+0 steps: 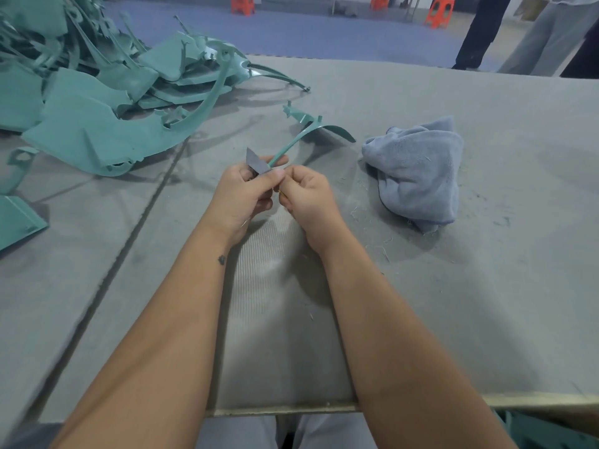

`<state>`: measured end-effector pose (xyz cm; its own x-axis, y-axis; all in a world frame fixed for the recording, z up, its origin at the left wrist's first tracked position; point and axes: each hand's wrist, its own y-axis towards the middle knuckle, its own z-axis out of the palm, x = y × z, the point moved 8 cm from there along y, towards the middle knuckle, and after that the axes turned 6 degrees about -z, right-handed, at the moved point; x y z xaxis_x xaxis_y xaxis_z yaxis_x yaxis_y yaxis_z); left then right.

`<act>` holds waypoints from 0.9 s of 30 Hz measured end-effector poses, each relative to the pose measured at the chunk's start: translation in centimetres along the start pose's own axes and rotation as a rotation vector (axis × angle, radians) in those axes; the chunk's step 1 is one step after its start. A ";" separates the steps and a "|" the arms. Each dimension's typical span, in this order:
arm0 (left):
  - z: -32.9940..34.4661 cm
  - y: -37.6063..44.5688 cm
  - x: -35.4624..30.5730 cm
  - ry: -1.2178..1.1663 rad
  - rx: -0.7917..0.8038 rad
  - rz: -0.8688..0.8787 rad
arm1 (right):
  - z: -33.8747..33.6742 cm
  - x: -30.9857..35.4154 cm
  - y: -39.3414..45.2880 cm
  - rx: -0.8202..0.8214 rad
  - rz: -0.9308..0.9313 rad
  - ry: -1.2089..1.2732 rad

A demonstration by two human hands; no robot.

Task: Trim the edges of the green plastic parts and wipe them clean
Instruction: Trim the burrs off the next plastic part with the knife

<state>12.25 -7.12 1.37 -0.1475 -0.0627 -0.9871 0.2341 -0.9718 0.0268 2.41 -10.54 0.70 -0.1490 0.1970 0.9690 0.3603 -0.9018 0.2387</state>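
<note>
A long, thin, curved green plastic part (pixel 303 132) stretches from my hands away toward the middle of the grey table (pixel 453 286). My left hand (pixel 241 194) grips its near end together with a small grey abrasive sheet (pixel 256 163) folded against the strip. Right beside it, my right hand (pixel 308 196) has its fingers curled round a small tool; only a thin yellowish sliver of the tool shows by the fingers. A crumpled blue-grey cloth (pixel 418 170) lies on the table to the right of my hands.
A big heap of green plastic parts (pixel 97 92) fills the table's far left. One flat green piece (pixel 16 222) lies at the left edge. Fine shavings are scattered round the cloth. Beyond the table stand people's legs (pixel 505 34) and orange stools (pixel 439 11).
</note>
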 end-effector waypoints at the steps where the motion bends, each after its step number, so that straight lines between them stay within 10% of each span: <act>1: 0.0 0.0 0.0 0.017 0.004 0.007 | -0.3 0.0 0.1 -0.036 -0.002 0.011; 27: -1.8 0.2 0.4 0.136 -0.180 -0.024 | -2.3 -0.3 0.7 -0.216 0.060 0.229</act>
<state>13.95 -6.88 0.65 -0.0270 0.0027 -0.9996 0.4019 -0.9156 -0.0133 0.58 -12.12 0.48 -0.3459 0.0708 0.9356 0.1749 -0.9748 0.1385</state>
